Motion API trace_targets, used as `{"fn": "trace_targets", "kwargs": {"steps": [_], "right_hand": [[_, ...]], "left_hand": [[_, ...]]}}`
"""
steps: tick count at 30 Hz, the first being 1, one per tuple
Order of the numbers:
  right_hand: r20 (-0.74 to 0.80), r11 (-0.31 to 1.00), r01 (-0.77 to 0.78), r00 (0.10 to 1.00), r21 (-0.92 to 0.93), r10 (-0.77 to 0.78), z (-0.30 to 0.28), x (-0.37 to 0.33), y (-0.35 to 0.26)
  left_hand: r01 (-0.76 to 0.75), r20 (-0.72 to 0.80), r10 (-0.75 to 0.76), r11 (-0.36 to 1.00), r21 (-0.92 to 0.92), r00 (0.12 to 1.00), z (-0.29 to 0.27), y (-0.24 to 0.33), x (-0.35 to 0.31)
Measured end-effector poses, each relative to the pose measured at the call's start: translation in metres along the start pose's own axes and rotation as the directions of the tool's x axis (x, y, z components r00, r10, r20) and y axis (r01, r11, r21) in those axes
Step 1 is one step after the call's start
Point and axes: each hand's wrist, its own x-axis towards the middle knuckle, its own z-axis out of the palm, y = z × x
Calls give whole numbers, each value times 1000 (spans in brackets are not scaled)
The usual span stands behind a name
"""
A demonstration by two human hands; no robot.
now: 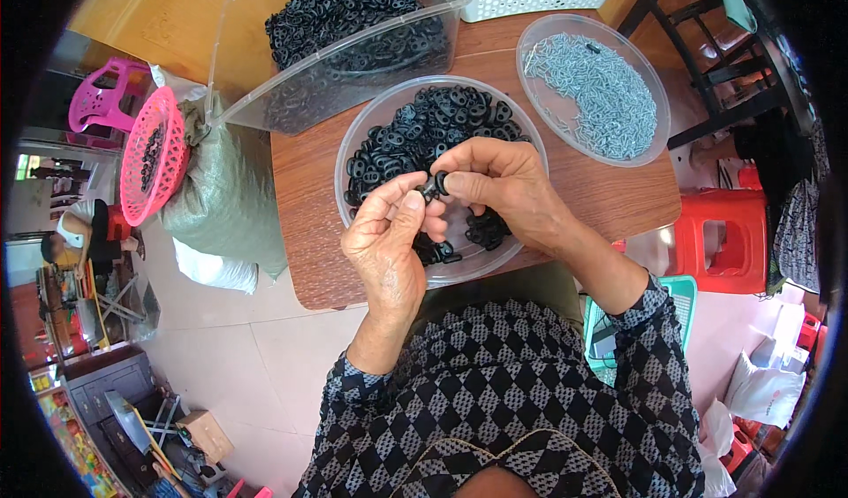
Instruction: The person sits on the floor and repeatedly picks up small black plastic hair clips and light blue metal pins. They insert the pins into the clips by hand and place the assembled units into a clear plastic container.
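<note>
Over a round clear tub (352, 109), my left hand (389, 246) and my right hand (515, 191) meet, thumbs and fingertips pinched on a small black plastic part (430, 189). It seems to have a ring-like end at my right thumb; its full shape is hidden by the fingers. Beneath the hands, the tub holds a heap of black two-holed pieces (408, 138). A smaller cluster of black parts (486, 230) lies near the tub's front, below my right hand.
A large clear bin (331, 65) of black pieces stands at the back left. At the right rear sits a shallow round tray (535, 101) of small silvery-blue pins. A pink basket (181, 158) rests by a stuffed sack (225, 198); a red stool (724, 242) stands right.
</note>
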Motion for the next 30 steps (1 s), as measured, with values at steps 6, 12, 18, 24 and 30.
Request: {"fn": "trace_targets", "kwargs": {"steps": [6, 12, 18, 24, 30], "right_hand": [[-25, 1000, 11, 1000, 4, -11, -3, 2, 2], [-56, 999, 26, 998, 32, -24, -2, 5, 6], [-48, 994, -13, 999, 110, 18, -3, 8, 9], [-48, 992, -3, 999, 125, 9, -1, 9, 11], [-39, 998, 17, 999, 68, -14, 0, 9, 13]], "left_hand": [[6, 31, -9, 997, 72, 999, -2, 4, -4], [-7, 10, 6, 993, 122, 1000, 2, 5, -5], [-16, -12, 18, 989, 146, 1000, 2, 4, -5], [-34, -45, 41, 989, 143, 998, 4, 1, -4], [-44, -48, 53, 984, 174, 997, 3, 0, -5]]}}
